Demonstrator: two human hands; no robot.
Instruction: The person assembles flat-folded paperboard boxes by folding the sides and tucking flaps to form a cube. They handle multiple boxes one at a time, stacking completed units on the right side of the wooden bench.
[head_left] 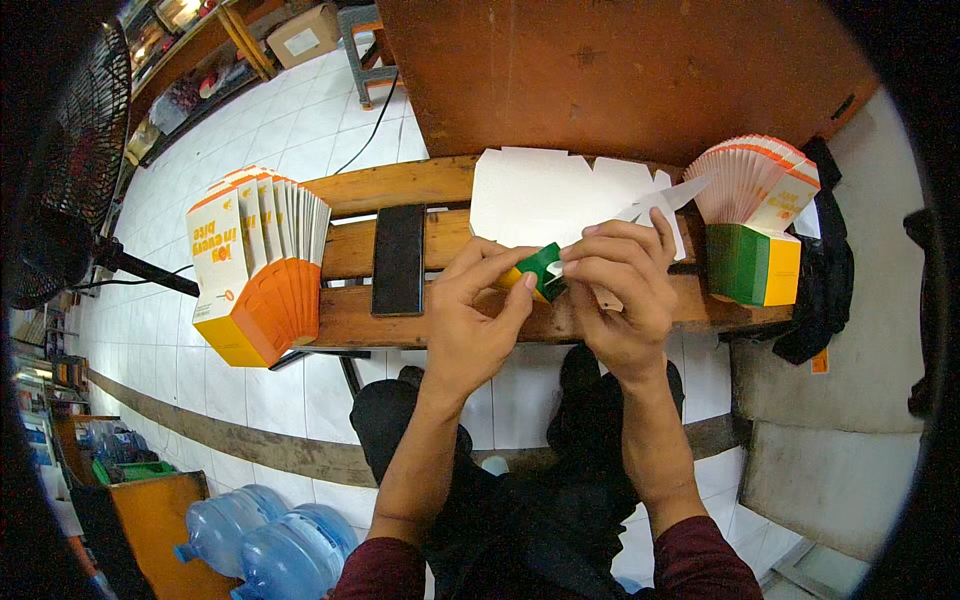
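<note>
Above the front of the bench, my left hand [475, 310] is closed, pinching a small green and yellow piece of printed card [545, 262] between thumb and fingers. My right hand [625, 290] meets it from the other side, its thumb and fingertips pressed together on a small white bit at the card's edge. A thin white strip [690, 192] sticks out behind the right fingers; whether it joins that white bit is hidden. Beneath and beyond both hands lies a flat white die-cut card sheet [530, 195] with notched edges.
A black phone [399, 260] lies on the slatted wooden bench [345, 317]. Fanned folded cartons in orange, white and yellow [255, 270] stand left; another fanned stack [755, 215] with a green and yellow end stands right. A black fan [85, 170] and blue water jugs [290, 550] are at left.
</note>
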